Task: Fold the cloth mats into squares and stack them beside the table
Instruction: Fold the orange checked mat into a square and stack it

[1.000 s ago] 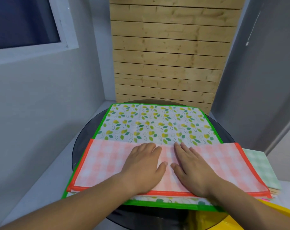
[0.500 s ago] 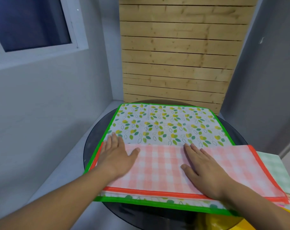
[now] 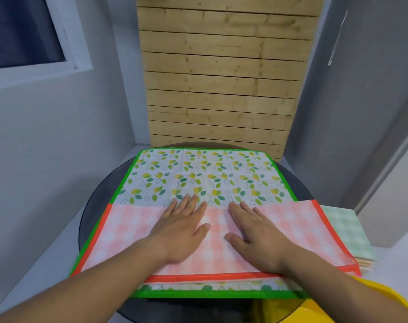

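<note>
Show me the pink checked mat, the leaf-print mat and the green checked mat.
pink checked mat (image 3: 128, 231): head view, its bare left part.
leaf-print mat (image 3: 205, 171): head view, middle of its uncovered far half.
green checked mat (image 3: 345, 229): head view, its top face.

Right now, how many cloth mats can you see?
3: a pink checked mat folded in front, a leafy mat spread beneath it, and a green checked mat topping the stack on the right. More may hide underneath.

Pink checked mat (image 3: 128, 231) covers half the leaf-print mat (image 3: 198, 173); yellow object (image 3: 389, 305) is cropped.
</note>
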`<move>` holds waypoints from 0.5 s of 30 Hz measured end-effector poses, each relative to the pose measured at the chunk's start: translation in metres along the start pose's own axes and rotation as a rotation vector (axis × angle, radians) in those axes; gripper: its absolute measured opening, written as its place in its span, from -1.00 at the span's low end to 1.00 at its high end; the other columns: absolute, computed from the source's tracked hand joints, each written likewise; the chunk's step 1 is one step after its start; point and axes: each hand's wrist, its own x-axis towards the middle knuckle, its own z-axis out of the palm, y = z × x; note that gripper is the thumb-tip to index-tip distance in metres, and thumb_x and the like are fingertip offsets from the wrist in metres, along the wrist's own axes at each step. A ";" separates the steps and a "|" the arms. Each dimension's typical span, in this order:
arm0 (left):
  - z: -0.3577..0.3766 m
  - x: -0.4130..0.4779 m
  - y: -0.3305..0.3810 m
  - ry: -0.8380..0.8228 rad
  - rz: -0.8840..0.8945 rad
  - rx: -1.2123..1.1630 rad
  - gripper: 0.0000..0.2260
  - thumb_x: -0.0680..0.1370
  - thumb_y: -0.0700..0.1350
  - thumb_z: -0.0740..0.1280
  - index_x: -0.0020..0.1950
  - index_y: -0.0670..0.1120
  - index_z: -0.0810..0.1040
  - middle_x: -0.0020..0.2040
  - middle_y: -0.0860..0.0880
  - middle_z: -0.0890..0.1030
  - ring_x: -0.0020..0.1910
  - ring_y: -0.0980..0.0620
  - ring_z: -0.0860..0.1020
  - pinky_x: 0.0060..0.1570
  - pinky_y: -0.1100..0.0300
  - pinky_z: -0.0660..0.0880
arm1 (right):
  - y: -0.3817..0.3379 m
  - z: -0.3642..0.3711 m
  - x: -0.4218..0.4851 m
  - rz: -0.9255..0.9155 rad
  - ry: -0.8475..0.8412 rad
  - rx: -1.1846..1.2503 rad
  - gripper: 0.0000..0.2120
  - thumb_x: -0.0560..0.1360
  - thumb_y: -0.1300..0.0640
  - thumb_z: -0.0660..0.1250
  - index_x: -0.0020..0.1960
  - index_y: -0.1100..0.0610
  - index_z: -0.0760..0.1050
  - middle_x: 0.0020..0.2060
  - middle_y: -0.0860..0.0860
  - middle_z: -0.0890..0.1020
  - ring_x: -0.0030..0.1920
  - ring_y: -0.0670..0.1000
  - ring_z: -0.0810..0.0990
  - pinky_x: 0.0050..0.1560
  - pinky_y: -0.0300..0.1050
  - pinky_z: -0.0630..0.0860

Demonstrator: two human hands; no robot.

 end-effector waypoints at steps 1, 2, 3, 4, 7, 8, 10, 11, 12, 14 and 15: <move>0.000 -0.001 -0.001 -0.012 -0.003 0.005 -0.44 0.69 0.22 -0.15 0.63 0.12 -0.26 0.61 0.07 -0.34 0.54 0.12 -0.41 0.55 0.05 -0.35 | 0.006 -0.002 -0.002 0.018 -0.002 0.007 -0.31 0.62 -0.25 -0.01 0.61 0.01 -0.19 0.58 -0.12 -0.12 0.56 -0.13 -0.23 0.53 -0.15 -0.26; -0.001 -0.002 -0.001 -0.017 -0.006 0.009 -0.44 0.69 0.23 -0.16 0.63 0.13 -0.27 0.60 0.09 -0.36 0.54 0.13 -0.42 0.55 0.06 -0.36 | 0.015 -0.005 -0.004 0.047 0.001 0.012 -0.30 0.62 -0.25 -0.01 0.61 0.02 -0.18 0.58 -0.11 -0.12 0.56 -0.12 -0.23 0.53 -0.16 -0.26; -0.001 -0.002 -0.001 -0.017 -0.008 0.009 -0.44 0.68 0.24 -0.16 0.63 0.13 -0.28 0.59 0.10 -0.37 0.53 0.14 -0.43 0.55 0.05 -0.35 | 0.027 -0.008 -0.007 0.087 0.007 0.015 -0.31 0.62 -0.25 -0.02 0.61 0.04 -0.17 0.58 -0.10 -0.12 0.56 -0.10 -0.22 0.53 -0.16 -0.25; -0.001 -0.002 0.000 -0.015 -0.011 0.007 -0.43 0.68 0.25 -0.17 0.63 0.12 -0.28 0.59 0.11 -0.37 0.53 0.14 -0.43 0.56 0.05 -0.35 | 0.042 -0.011 -0.011 0.136 0.018 0.017 -0.31 0.62 -0.25 -0.02 0.61 0.06 -0.14 0.59 -0.07 -0.11 0.57 -0.08 -0.21 0.54 -0.16 -0.23; 0.002 0.001 -0.001 -0.006 -0.035 -0.004 -0.39 0.66 0.27 -0.16 0.63 0.08 -0.30 0.59 0.12 -0.38 0.53 0.15 -0.42 0.56 0.05 -0.33 | 0.082 -0.019 -0.023 0.275 0.069 -0.004 -0.31 0.62 -0.25 -0.03 0.61 0.10 -0.05 0.60 -0.01 -0.05 0.58 -0.04 -0.14 0.55 -0.11 -0.16; 0.002 0.003 -0.001 -0.016 -0.044 -0.017 -0.37 0.66 0.27 -0.15 0.63 0.06 -0.31 0.59 0.12 -0.37 0.54 0.16 -0.42 0.56 0.06 -0.33 | 0.090 -0.020 -0.026 0.293 0.076 -0.013 -0.31 0.62 -0.24 -0.03 0.61 0.10 -0.04 0.59 -0.01 -0.05 0.58 -0.04 -0.13 0.55 -0.10 -0.16; -0.004 0.008 0.000 -0.057 -0.056 -0.064 -0.34 0.67 0.27 -0.08 0.64 0.03 -0.28 0.60 0.11 -0.34 0.56 0.16 -0.37 0.56 0.08 -0.32 | 0.096 -0.019 -0.030 0.288 0.083 -0.025 -0.31 0.61 -0.25 -0.03 0.61 0.11 -0.05 0.59 -0.03 -0.05 0.58 -0.04 -0.13 0.56 -0.08 -0.15; -0.008 0.011 0.000 -0.076 -0.060 -0.096 -0.34 0.67 0.25 -0.02 0.66 0.03 -0.21 0.62 0.11 -0.28 0.58 0.14 -0.32 0.56 0.10 -0.29 | 0.098 -0.018 -0.030 0.280 0.089 -0.029 -0.30 0.61 -0.26 -0.03 0.61 0.10 -0.05 0.59 -0.03 -0.04 0.58 -0.04 -0.13 0.56 -0.07 -0.13; -0.015 0.013 -0.001 -0.081 -0.068 -0.122 -0.34 0.65 0.24 0.05 0.67 0.03 -0.09 0.65 0.11 -0.15 0.62 0.10 -0.21 0.57 0.11 -0.20 | 0.098 -0.018 -0.030 0.273 0.096 -0.029 -0.29 0.60 -0.27 -0.04 0.61 0.10 -0.05 0.59 -0.03 -0.04 0.58 -0.04 -0.12 0.57 -0.06 -0.12; -0.027 0.018 -0.009 -0.040 -0.085 -0.149 -0.36 0.53 0.21 0.14 0.58 0.00 0.27 0.57 0.09 0.24 0.58 -0.01 0.11 0.51 0.11 0.09 | 0.098 -0.019 -0.030 0.274 0.105 -0.008 -0.29 0.60 -0.28 -0.02 0.61 0.09 -0.04 0.59 -0.03 -0.03 0.58 -0.04 -0.11 0.57 -0.05 -0.10; -0.032 0.019 -0.014 -0.012 -0.086 -0.152 -0.39 0.48 0.20 0.18 0.50 0.01 0.38 0.46 0.09 0.36 0.51 -0.01 0.23 0.46 0.11 0.20 | 0.095 -0.021 -0.031 0.277 0.114 0.011 -0.30 0.60 -0.27 -0.01 0.61 0.08 -0.02 0.59 -0.03 -0.01 0.58 -0.03 -0.10 0.57 -0.05 -0.09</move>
